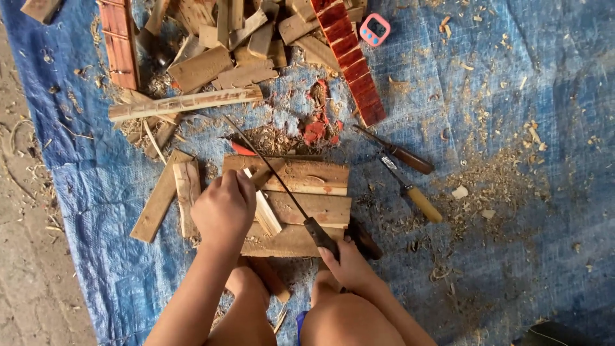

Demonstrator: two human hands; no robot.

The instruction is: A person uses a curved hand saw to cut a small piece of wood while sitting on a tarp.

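Observation:
My left hand (224, 208) presses down on a small pale wood piece (264, 208) that lies across stacked boards (320, 176). My right hand (346, 259) grips the dark handle of a long thin metal file (269, 163). The file slants up to the left, over the boards and the pale piece. My knees show at the bottom edge, just below the boards.
A blue tarp (512, 96) strewn with wood shavings covers the ground. Two wooden-handled tools (410, 182) lie right of the boards. A pile of wood scraps (218, 57), red-painted slats (349, 54) and a small pink timer (375, 29) sit at the top. Loose planks (170, 192) lie at left.

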